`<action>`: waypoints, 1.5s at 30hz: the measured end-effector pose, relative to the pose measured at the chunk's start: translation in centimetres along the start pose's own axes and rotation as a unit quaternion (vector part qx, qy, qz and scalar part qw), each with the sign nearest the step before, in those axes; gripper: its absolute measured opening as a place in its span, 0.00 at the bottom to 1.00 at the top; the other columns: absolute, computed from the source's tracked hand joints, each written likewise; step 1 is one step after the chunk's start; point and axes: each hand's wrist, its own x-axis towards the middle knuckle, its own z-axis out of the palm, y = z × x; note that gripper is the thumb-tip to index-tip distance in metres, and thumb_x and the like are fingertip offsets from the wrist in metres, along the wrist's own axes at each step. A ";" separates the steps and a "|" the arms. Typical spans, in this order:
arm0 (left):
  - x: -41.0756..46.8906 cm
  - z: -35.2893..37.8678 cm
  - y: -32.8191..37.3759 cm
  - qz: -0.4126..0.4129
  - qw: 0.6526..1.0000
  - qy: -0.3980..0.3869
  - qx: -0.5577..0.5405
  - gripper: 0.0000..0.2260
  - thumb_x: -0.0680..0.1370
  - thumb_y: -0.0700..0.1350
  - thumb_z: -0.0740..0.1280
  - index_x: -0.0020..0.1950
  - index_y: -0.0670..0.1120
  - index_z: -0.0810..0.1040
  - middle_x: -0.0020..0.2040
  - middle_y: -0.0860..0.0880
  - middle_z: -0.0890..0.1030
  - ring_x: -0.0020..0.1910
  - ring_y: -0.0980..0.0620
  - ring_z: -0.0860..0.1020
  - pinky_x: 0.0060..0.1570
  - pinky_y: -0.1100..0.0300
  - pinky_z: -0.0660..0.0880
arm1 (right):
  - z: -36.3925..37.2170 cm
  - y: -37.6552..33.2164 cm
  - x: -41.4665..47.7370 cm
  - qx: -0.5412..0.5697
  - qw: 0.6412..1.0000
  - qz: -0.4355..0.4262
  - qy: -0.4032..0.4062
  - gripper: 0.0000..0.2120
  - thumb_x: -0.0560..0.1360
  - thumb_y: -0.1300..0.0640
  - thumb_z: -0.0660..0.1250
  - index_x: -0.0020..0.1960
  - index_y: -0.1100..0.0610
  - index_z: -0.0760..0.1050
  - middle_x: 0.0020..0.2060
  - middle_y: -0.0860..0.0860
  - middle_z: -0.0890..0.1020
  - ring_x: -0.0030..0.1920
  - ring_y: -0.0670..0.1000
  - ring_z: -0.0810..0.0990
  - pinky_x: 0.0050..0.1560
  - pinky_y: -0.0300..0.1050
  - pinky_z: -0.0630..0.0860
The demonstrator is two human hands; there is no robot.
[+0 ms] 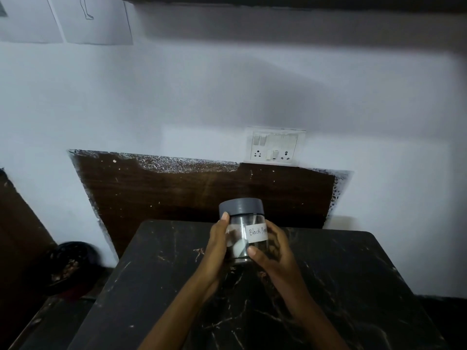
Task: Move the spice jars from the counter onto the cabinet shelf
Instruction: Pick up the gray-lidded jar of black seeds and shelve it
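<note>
A clear glass spice jar (243, 223) with a grey lid and a white label reading "Black Pepper" is held upright above the black marble counter (328, 286). My left hand (217, 245) grips its left side, thumb up near the lid. My right hand (274, 251) curls round its right side and base, thumb across the front. The dark underside of a cabinet or shelf (278, 1) runs along the top edge of the view; its inside is hidden.
A white switch and socket plate (274, 146) sits on the wall behind the counter, above a dark wooden panel (202, 188). A dark round bowl-like object (68, 263) lies low at the left. Paper sheets (96, 18) hang at the upper left.
</note>
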 end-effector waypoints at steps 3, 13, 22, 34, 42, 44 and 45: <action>0.0 0.4 0.3 -0.012 1.000 -0.013 -0.014 0.27 0.76 0.65 0.51 0.64 0.50 0.74 0.56 0.43 0.82 0.55 0.45 0.81 0.56 0.48 0.77 | 0.4 -0.1 0.0 -0.007 1.000 -0.004 0.008 0.35 0.56 0.42 0.73 0.61 0.38 0.63 0.59 0.43 0.75 0.55 0.41 0.79 0.47 0.35 0.78; 0.8 1.5 1.3 -0.009 0.998 0.042 -0.051 0.32 0.75 0.68 0.46 0.60 0.49 0.77 0.51 0.41 0.84 0.51 0.43 0.82 0.54 0.48 0.77 | 0.9 -0.6 0.0 -0.101 0.991 -0.069 0.057 0.37 0.56 0.38 0.72 0.61 0.31 0.60 0.60 0.36 0.71 0.59 0.35 0.73 0.52 0.29 0.75; 1.3 2.2 2.1 -0.004 0.997 0.051 -0.065 0.30 0.78 0.65 0.45 0.52 0.48 0.80 0.43 0.43 0.85 0.43 0.47 0.83 0.44 0.54 0.79 | 0.7 -0.9 0.4 -0.120 0.984 -0.102 0.081 0.39 0.57 0.40 0.74 0.63 0.34 0.61 0.63 0.42 0.71 0.61 0.40 0.72 0.55 0.29 0.73; 1.5 2.7 2.3 -0.006 0.997 0.052 -0.060 0.31 0.77 0.67 0.45 0.56 0.47 0.78 0.47 0.41 0.84 0.47 0.44 0.82 0.54 0.48 0.77 | 0.5 -1.6 0.4 -0.120 0.984 -0.098 0.085 0.38 0.57 0.40 0.73 0.63 0.35 0.60 0.61 0.37 0.69 0.59 0.32 0.69 0.51 0.22 0.70; 1.8 3.9 3.5 -0.013 0.999 0.034 -0.028 0.32 0.75 0.68 0.46 0.59 0.47 0.77 0.49 0.40 0.83 0.49 0.44 0.82 0.51 0.51 0.79 | -0.3 -2.6 0.3 -0.106 0.981 -0.107 0.122 0.38 0.57 0.43 0.77 0.61 0.32 0.62 0.60 0.35 0.71 0.60 0.35 0.72 0.52 0.25 0.72; 2.3 5.0 4.9 0.020 1.000 0.011 0.003 0.28 0.78 0.64 0.44 0.55 0.49 0.77 0.45 0.43 0.83 0.43 0.51 0.83 0.41 0.60 0.80 | -1.1 -3.7 0.7 -0.096 0.978 -0.121 0.143 0.38 0.61 0.52 0.80 0.61 0.31 0.62 0.59 0.34 0.72 0.59 0.36 0.73 0.52 0.26 0.73; 2.4 5.7 5.8 0.044 0.999 -0.002 0.025 0.26 0.79 0.62 0.43 0.54 0.51 0.76 0.42 0.47 0.83 0.39 0.55 0.83 0.36 0.64 0.79 | -1.5 -4.4 1.0 -0.087 0.976 -0.131 0.151 0.37 0.62 0.55 0.79 0.60 0.32 0.63 0.57 0.32 0.73 0.58 0.34 0.74 0.51 0.26 0.74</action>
